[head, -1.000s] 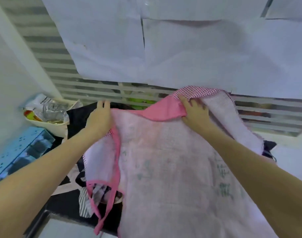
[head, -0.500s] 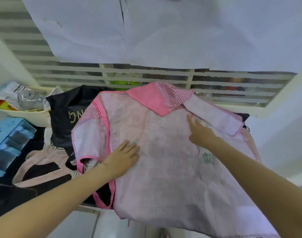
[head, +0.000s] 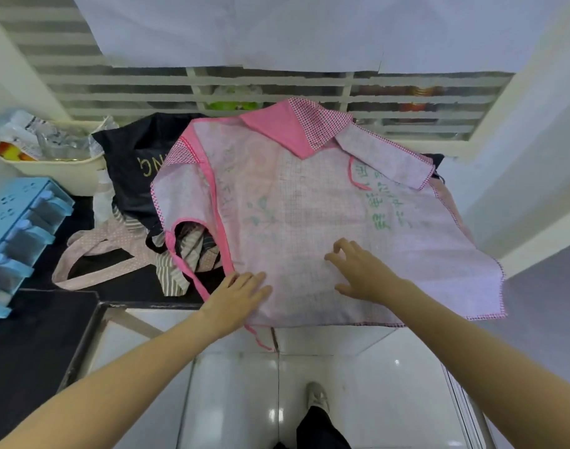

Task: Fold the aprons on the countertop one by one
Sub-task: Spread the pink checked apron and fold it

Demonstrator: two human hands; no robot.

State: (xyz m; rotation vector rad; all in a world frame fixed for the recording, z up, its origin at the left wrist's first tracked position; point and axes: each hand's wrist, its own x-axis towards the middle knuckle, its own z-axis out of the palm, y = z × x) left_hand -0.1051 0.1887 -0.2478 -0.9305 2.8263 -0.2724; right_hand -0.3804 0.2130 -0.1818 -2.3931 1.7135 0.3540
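A pale pink apron (head: 312,209) with pink trim, a pink collar and green print lies spread flat over the dark countertop (head: 27,335), its near edge hanging past the front. My left hand (head: 236,298) rests flat on its near left edge, fingers straight. My right hand (head: 361,270) lies on the cloth near the middle, fingers loosely bent and holding nothing. A black apron (head: 137,163), a striped apron (head: 186,254) and a pink dotted apron (head: 95,251) lie heaped to the left, partly under the pink one.
A blue drawer unit (head: 17,231) stands at the far left. Behind it sits a cream basin (head: 66,173) full of packets. A barred window runs along the back, a white wall rises on the right, and pale floor tiles lie below the counter edge.
Both hands have slid down the apron toward me, from the collar to the near edge. The cloth now lies flatter and more spread out.
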